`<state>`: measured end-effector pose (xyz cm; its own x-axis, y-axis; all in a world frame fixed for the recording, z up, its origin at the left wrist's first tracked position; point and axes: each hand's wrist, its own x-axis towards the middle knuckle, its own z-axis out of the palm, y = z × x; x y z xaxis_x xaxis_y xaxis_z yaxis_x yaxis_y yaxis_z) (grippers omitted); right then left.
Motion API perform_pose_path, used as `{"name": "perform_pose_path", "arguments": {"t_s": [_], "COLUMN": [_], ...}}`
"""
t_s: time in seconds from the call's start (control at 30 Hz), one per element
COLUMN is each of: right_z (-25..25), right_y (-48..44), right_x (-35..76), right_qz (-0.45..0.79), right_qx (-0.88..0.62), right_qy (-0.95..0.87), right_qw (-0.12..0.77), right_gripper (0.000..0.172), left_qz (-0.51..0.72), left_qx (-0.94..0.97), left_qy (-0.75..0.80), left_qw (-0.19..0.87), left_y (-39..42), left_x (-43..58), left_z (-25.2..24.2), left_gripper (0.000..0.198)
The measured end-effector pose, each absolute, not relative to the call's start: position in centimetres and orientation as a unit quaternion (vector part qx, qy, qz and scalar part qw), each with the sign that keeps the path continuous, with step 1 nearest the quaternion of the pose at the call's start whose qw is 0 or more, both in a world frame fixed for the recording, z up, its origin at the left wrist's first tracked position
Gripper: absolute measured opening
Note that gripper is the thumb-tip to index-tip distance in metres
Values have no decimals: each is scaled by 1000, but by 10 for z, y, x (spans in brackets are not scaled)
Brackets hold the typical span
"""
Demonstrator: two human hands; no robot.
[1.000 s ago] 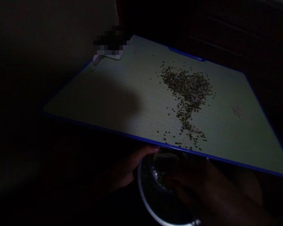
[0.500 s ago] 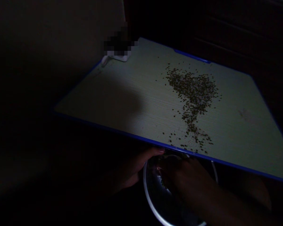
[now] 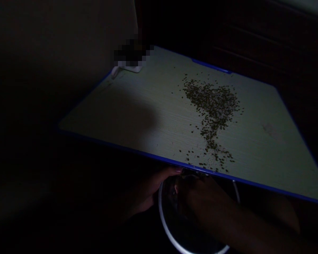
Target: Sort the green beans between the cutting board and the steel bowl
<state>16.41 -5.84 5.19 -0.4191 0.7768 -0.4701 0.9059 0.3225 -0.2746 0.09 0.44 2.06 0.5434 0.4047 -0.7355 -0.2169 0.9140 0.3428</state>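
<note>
A pale board with a blue rim (image 3: pixel 127 116) lies tilted in a dark room. A spread of small brownish-green seeds (image 3: pixel 212 109) runs down it to its near edge. Just below that edge is a round bowl with a white rim (image 3: pixel 165 229). My left hand (image 3: pixel 145 190) grips the bowl's left rim, thumb over the edge. My right hand (image 3: pixel 201 201) reaches into the bowl close under the board's edge, fingers bent together; what they hold is hidden in the dark.
A white object (image 3: pixel 129 67) sits at the board's far left corner, partly blurred out. A large shadow covers the board's left half. Everything around the board is nearly black, with dark furniture lines at the upper right.
My right hand has shifted a little up toward the board's near edge inside the bowl. The view has drifted slightly. My left hand stays on the bowl's rim.
</note>
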Motion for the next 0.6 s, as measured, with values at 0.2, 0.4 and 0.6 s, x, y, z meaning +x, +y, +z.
{"name": "perform_pose_path", "arguments": {"t_s": [0.2, 0.4, 0.6], "right_z": [61, 96, 141], "right_y": [-67, -44, -36], "right_x": [186, 298, 385], "right_qz": [-236, -149, -105], "right_qx": [538, 720, 822], "right_qy": [809, 657, 527], "right_qw": [2, -167, -187], "right_gripper": [17, 29, 44], "left_qz": [188, 167, 195], "left_qx": [148, 175, 178], "left_qy": [425, 433, 480], "left_qw": [873, 868, 836], "left_y": [2, 3, 6], "left_x": [-4, -3, 0], "left_z": [15, 22, 32], "left_gripper": [62, 45, 43]}}
